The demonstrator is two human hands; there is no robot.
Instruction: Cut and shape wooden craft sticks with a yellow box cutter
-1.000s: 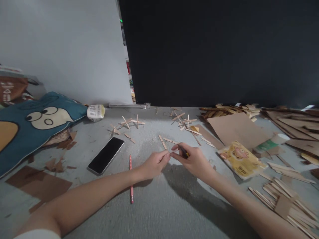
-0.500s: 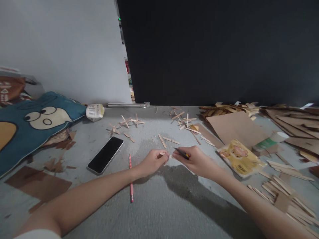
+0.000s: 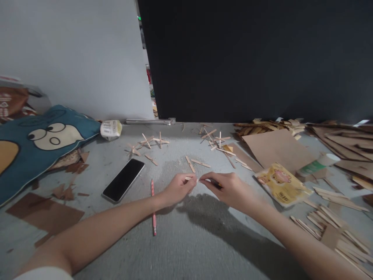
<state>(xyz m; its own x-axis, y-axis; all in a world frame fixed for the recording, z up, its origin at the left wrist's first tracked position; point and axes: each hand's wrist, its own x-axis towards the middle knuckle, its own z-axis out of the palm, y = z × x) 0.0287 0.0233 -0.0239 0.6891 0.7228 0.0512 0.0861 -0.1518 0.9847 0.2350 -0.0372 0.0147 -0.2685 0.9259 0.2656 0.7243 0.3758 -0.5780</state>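
Pinched in my left hand [image 3: 181, 186] is a short wooden craft stick [image 3: 190, 178], its pale end showing at the fingertips. My right hand [image 3: 229, 188] is closed around a black-and-yellow utility knife [image 3: 216, 182], mostly covered by the fingers. The fingertips of both hands almost meet over the grey table, at the end of the stick. Just beyond them lie two loose craft sticks [image 3: 200, 163]. Under my left forearm is a pink patterned pencil [image 3: 154, 225], and a black phone [image 3: 124, 181] lies left of it.
Small crossed-stick pieces [image 3: 151, 140] stand at the back left, more [image 3: 217, 140] at the back right. A yellow packet [image 3: 281, 184], cardboard [image 3: 276, 149], a green-and-white cup [image 3: 317, 165] and piled sticks [image 3: 326, 221] occupy the right. A blue cushion [image 3: 43, 144] lies left. Panels [image 3: 247, 62] rise behind.
My right hand has turned slightly, its fingertips coming in close to my left fingertips. Less of the knife shows now. My left hand stays almost in place with the stick.
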